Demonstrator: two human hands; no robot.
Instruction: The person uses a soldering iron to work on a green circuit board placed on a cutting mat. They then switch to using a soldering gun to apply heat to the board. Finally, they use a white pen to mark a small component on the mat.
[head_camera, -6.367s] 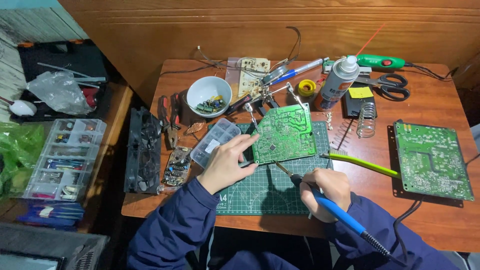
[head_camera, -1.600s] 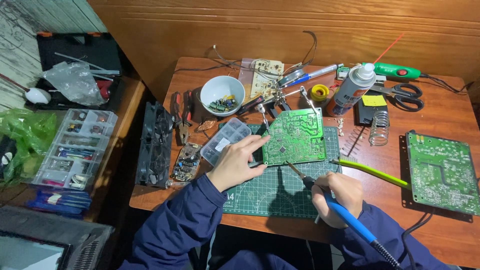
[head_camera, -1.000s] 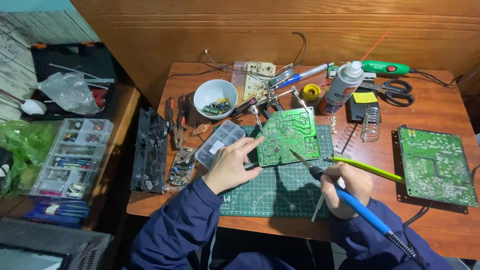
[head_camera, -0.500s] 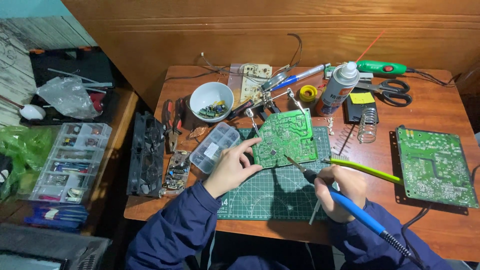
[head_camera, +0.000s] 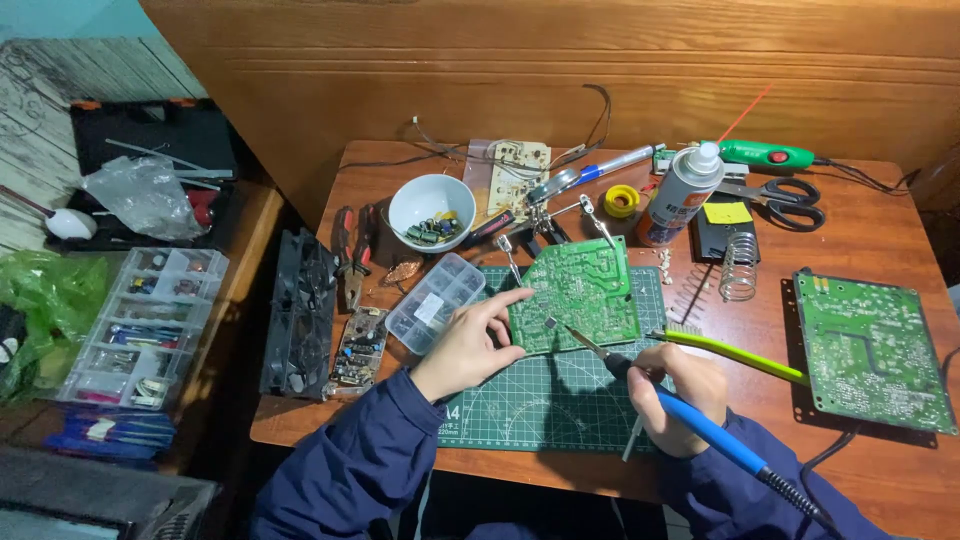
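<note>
Nearest the camera, the right hand (head_camera: 672, 398) is closed in a pen grip around a blue-handled soldering iron (head_camera: 690, 420), its cord trailing off toward 5 o'clock and its tip resting at the lower left part of a green circuit board (head_camera: 580, 295). At 10 o'clock from that hand, the left hand (head_camera: 470, 340) is partly curled, fingertips pressed on the board's left edge, holding nothing else. The board lies tilted on the green cutting mat (head_camera: 540, 400), propped by the clips of a small stand (head_camera: 545, 215) at its 12 o'clock side. Judged from this, soldering is under way at one spot; how many joints are finished cannot be told. A yellow-green brush (head_camera: 735, 352) lies at 3 o'clock of the board, a clear parts box (head_camera: 435, 303) at 9 o'clock. Farther off sit a white bowl (head_camera: 432, 210) of components, a spray can (head_camera: 680, 195) and, at the far right, a second circuit board (head_camera: 870, 350), untouched.
</note>
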